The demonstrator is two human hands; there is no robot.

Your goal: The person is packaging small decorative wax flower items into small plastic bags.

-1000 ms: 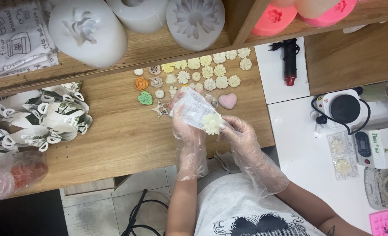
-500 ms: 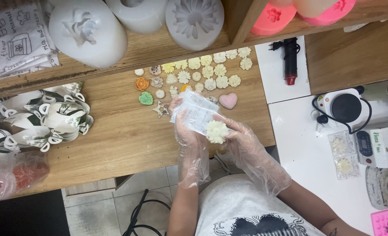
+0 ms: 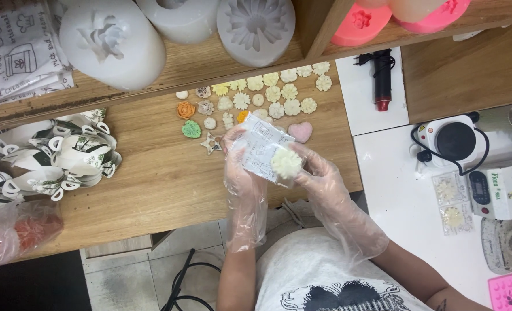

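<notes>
Left hand grips small clear bag steady. Right hand pinches cream flower piece at the bag, above the table.

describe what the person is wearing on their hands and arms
Both the left hand and the right hand wear loose, clear, crinkly disposable plastic gloves that reach past the wrists and flare open at the cuffs. The forearms beyond them are bare, with no sleeves. No watch or jewellery shows.
</notes>
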